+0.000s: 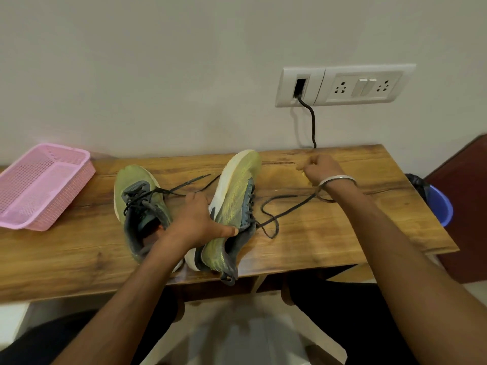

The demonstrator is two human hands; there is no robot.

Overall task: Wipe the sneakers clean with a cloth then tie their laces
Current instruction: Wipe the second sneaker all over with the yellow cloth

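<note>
Two green sneakers with grey collars and dark laces sit on a wooden table (342, 233). The left sneaker (139, 204) stands upright, its laces loose and trailing to the right. The right sneaker (234, 196) is tipped onto its side, white sole facing left. My left hand (195, 219) grips it, thumb across the upper and fingers behind the sole. A lace (287, 209) runs from this shoe in a straight line to my right hand (319, 169), whose curled fingers hold it above the table's far right part. The lace's other end lies loose on the wood.
A pink perforated basket (44, 185) sits at the table's left end. On the wall behind, a socket panel (342, 85) has a black cable (312, 122) dropping to the tabletop. A blue bin (438, 204) with a black liner stands beyond the right edge.
</note>
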